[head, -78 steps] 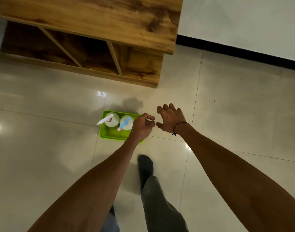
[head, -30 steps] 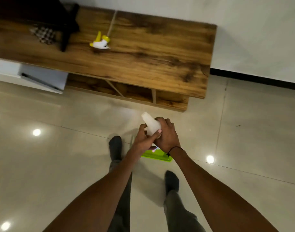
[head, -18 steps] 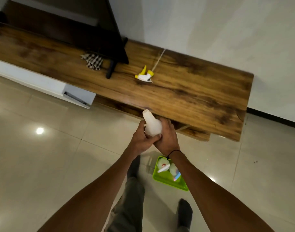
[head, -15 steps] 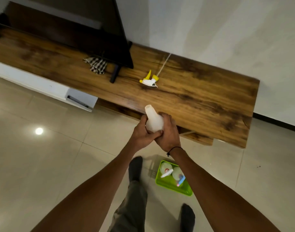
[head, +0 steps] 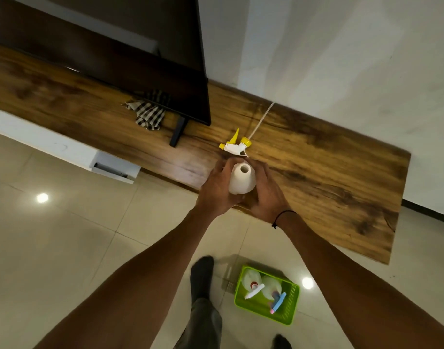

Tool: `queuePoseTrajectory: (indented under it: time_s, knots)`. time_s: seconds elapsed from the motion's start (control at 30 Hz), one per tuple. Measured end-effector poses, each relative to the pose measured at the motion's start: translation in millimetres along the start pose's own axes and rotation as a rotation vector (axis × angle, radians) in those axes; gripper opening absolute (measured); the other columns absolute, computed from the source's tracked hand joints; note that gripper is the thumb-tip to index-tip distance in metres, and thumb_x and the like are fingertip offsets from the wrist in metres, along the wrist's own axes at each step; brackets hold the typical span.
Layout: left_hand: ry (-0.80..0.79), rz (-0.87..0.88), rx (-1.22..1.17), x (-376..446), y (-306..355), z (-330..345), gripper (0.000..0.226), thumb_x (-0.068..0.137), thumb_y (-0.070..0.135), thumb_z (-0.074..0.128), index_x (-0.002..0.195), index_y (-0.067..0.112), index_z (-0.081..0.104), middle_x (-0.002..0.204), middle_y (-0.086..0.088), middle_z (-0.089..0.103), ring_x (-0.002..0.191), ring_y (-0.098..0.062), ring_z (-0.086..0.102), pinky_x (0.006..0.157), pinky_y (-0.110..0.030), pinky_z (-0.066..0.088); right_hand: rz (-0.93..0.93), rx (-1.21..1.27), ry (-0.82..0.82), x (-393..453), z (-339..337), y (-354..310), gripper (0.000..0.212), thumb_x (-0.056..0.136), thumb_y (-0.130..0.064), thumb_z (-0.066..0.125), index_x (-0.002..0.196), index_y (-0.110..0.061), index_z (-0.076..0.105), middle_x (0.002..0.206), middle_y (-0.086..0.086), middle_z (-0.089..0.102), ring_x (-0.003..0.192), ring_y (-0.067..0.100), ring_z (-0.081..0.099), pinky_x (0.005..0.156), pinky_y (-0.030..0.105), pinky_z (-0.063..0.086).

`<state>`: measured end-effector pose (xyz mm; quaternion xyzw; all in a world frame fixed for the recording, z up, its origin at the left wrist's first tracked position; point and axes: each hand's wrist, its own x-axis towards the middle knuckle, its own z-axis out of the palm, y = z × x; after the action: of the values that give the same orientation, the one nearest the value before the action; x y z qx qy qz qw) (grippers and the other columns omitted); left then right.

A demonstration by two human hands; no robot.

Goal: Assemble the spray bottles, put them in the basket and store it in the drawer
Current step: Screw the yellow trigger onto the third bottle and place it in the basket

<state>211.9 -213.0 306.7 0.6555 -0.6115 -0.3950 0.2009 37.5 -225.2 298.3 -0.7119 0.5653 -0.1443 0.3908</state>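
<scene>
Both hands hold a white bottle (head: pixel 241 181) with an open neck, upright over the front edge of the wooden cabinet top (head: pixel 316 170). My left hand (head: pixel 217 190) wraps its left side and my right hand (head: pixel 266 195) its right side. A yellow and white spray head (head: pixel 234 146) with its long tube lies on the cabinet top just beyond the bottle. On the floor stands a green basket (head: pixel 290 316) with two assembled spray bottles, one with a white head (head: pixel 253 290), one with a blue head (head: pixel 278 301).
A dark screen (head: pixel 140 59) stands on the cabinet with a checked cloth (head: pixel 146 113) by its foot. A white drawer (head: pixel 112 167) is slightly open under the cabinet top at left. My feet stand on the tiled floor beside the basket.
I have stood up from the basket with the white bottle in both hands and brought it up and forward to the cabinet's front edge, close to the yellow spray head.
</scene>
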Motion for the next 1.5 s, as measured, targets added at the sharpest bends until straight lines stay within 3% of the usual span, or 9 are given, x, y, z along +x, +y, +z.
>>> queuePoseTrajectory:
  time_s: [0.17, 0.4, 0.57, 0.8, 0.93, 1.1, 1.23, 1.33, 1.5]
  knots:
    - [-0.029, 0.029, 0.062, 5, -2, -7, 0.091, 0.070, 0.034, 0.092, 0.145, 0.038, 0.041, 0.144, 0.007, 0.048, 0.128, -0.025, 0.057, 0.090, -0.050, 0.059, -0.095, -0.368, 0.072, 47, -39, 6, 0.077, 0.076, -0.007, 0.080, 0.146, -0.015, 0.049, 0.147, 0.011, 0.049, 0.129, 0.036, 0.049, 0.103, 0.051, 0.052]
    - [-0.043, 0.051, 0.148, 5, -1, -12, 0.096, 0.070, 0.034, 0.092, 0.151, 0.028, 0.041, 0.146, 0.004, 0.048, 0.131, -0.024, 0.054, 0.089, -0.048, 0.061, -0.192, -0.704, -0.218, 114, -36, -12, 0.050, 0.101, -0.043, 0.058, 0.148, -0.029, 0.048, 0.166, -0.002, 0.035, 0.146, 0.032, 0.038, 0.107, 0.051, 0.047]
    - [-0.046, 0.059, 0.165, 7, -1, -13, 0.094, 0.070, 0.036, 0.093, 0.149, 0.027, 0.042, 0.144, 0.002, 0.049, 0.129, -0.026, 0.057, 0.086, -0.046, 0.061, -0.112, -0.751, -0.163, 109, -29, -10, 0.042, 0.101, -0.022, 0.060, 0.140, -0.011, 0.048, 0.151, 0.013, 0.046, 0.138, 0.039, 0.045, 0.091, 0.057, 0.058]
    - [-0.072, 0.056, 0.128, 8, 0, -12, 0.097, 0.070, 0.034, 0.095, 0.150, 0.025, 0.041, 0.147, -0.002, 0.050, 0.130, -0.028, 0.056, 0.094, -0.046, 0.061, 0.168, -0.032, 0.388, 82, -62, -25, 0.036, 0.098, -0.001, 0.064, 0.133, -0.003, 0.056, 0.126, 0.016, 0.066, 0.113, 0.033, 0.065, 0.088, 0.040, 0.056]
    - [-0.088, 0.031, 0.103, 8, 3, -12, 0.098, 0.070, 0.034, 0.095, 0.151, 0.022, 0.040, 0.148, -0.005, 0.049, 0.132, -0.030, 0.055, 0.098, -0.050, 0.060, 0.005, 0.375, 0.611, 45, -97, -65, 0.031, 0.106, -0.020, 0.058, 0.126, 0.004, 0.054, 0.110, 0.016, 0.067, 0.095, 0.031, 0.068, 0.080, 0.042, 0.060]
    - [-0.096, 0.041, 0.131, 6, 6, -15, 0.100, 0.070, 0.031, 0.096, 0.152, 0.023, 0.040, 0.150, -0.004, 0.047, 0.134, -0.030, 0.053, 0.098, -0.054, 0.060, -0.197, 0.476, 0.625, -1, -120, -100, 0.020, 0.107, -0.012, 0.055, 0.123, 0.000, 0.054, 0.114, 0.023, 0.065, 0.100, 0.036, 0.069, 0.086, 0.052, 0.061]
    - [-0.087, 0.033, 0.141, 5, 8, -15, 0.099, 0.071, 0.032, 0.095, 0.152, 0.023, 0.039, 0.150, -0.005, 0.047, 0.133, -0.032, 0.054, 0.096, -0.057, 0.060, -0.269, 0.406, 0.594, -22, -125, -110, 0.020, 0.107, -0.016, 0.057, 0.125, -0.008, 0.055, 0.114, -0.001, 0.064, 0.106, 0.034, 0.068, 0.085, 0.058, 0.059]
    - [-0.080, 0.033, 0.161, 5, 7, -13, 0.101, 0.070, 0.034, 0.095, 0.152, 0.024, 0.038, 0.148, -0.005, 0.047, 0.131, -0.032, 0.055, 0.093, -0.057, 0.060, -0.265, 0.339, 0.556, -30, -118, -113, 0.021, 0.106, -0.020, 0.059, 0.124, -0.009, 0.057, 0.107, -0.022, 0.061, 0.099, 0.011, 0.066, 0.084, 0.040, 0.059]
    - [-0.046, 0.039, 0.179, 4, 6, -10, 0.099, 0.067, 0.037, 0.096, 0.143, 0.032, 0.033, 0.144, -0.005, 0.050, 0.126, -0.031, 0.058, 0.088, -0.056, 0.062, -0.244, 0.264, 0.458, -30, -90, -105, 0.019, 0.104, -0.028, 0.059, 0.116, -0.014, 0.055, 0.100, -0.011, 0.063, 0.088, -0.001, 0.062, 0.071, 0.006, 0.046]
